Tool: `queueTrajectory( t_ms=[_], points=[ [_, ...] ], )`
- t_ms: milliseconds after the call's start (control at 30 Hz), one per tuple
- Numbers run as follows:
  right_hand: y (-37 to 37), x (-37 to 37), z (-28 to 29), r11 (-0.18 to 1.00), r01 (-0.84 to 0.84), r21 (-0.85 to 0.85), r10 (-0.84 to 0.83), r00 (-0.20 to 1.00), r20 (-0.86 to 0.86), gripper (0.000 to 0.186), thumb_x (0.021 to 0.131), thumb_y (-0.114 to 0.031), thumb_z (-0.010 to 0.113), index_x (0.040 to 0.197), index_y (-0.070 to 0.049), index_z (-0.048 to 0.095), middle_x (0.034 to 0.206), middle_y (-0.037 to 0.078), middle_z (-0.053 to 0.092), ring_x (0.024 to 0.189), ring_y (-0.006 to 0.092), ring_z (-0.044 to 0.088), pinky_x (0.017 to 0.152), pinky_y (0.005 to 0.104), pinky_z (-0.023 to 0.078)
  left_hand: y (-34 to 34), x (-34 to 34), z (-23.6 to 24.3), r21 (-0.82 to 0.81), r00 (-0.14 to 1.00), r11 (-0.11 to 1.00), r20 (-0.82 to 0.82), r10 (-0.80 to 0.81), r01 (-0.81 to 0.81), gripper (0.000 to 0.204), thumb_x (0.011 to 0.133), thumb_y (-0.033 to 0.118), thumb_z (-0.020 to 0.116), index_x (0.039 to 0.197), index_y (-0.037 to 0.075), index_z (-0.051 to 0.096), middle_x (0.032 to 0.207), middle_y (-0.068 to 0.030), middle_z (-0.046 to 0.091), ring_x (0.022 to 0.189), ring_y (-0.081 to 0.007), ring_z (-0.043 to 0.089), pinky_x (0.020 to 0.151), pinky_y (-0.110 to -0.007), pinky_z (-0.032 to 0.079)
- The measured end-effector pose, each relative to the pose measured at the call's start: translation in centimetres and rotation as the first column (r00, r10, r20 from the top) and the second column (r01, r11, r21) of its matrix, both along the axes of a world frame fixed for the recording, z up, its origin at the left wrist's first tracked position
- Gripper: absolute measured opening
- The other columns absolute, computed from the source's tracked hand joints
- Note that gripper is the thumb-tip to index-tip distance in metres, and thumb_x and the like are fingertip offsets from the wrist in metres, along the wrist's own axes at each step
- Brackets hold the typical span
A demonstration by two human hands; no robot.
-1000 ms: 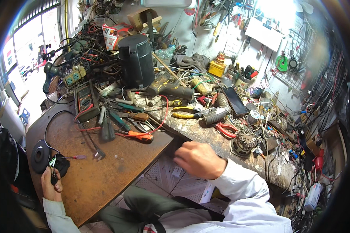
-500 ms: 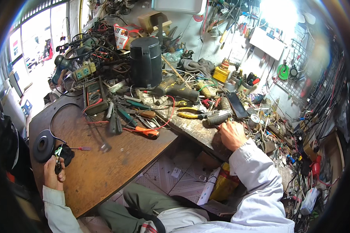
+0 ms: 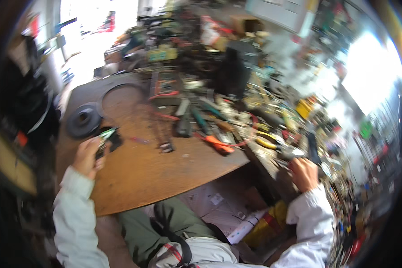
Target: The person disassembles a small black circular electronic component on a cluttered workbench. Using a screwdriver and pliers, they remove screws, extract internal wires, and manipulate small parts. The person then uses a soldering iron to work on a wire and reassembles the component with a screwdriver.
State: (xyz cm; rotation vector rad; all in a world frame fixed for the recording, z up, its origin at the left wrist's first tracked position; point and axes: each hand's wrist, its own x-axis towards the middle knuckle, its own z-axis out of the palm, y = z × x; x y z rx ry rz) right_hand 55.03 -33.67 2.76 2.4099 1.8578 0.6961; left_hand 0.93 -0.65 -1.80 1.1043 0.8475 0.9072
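At the left of the wooden tabletop, my left hand is closed around a small part with a pale green, board-like top and dark sides. A black piece lies just beyond it, next to a round black disc with a hole in its middle. A thin-shafted screwdriver with a purplish handle lies to the right, blurred. My right hand is over the edge of the cluttered bench at the right. Its fingers are curled, and whatever they hold is hidden and smeared.
An orange-handled screwdriver, yellow-handled pliers and a multimeter with red leads lie among heaped tools. A dark bin stands behind them. A yellow bag is below the bench, near my legs.
The view has swung left, so everything sits farther right and is blurred. My left hand keeps the small part. My right hand stays by the bench edge, its fingers curled.
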Motion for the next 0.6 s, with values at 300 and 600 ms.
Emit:
queueTrajectory(
  t_ms=[300,600],
  points=[
    [3.1,-7.0,3.8,0.901,-0.191,0.39,0.231,0.971,-0.058,0.033,0.08,0.006,0.065,0.112,0.004,0.061,0.086,0.018,0.061,0.071,0.0359,0.058,0.066,0.044,0.047,-0.4,0.2,1.3,0.115,0.967,0.972,0.135,-0.218,0.203,0.033,0.091,0.006,0.062,0.122,-0.005,0.054,0.098,-0.0079,0.059,0.069,-0.0072,0.05,0.055,-0.02,0.038],
    [20.9,-23.1,5.2,0.721,-0.492,0.488,0.692,0.484,-0.536,0.025,0.083,0.008,0.066,0.107,0.002,0.063,0.088,0.016,0.067,0.075,0.0269,0.071,0.069,0.0338,0.057,-0.4,0.0,1.5,0.19,0.979,0.982,0.197,-0.06,0.022,0.039,0.092,0.011,0.069,0.128,0.003,0.054,0.106,-0.0056,0.064,0.078,-0.0101,0.06,0.061,-0.022,0.047]
  ],
)
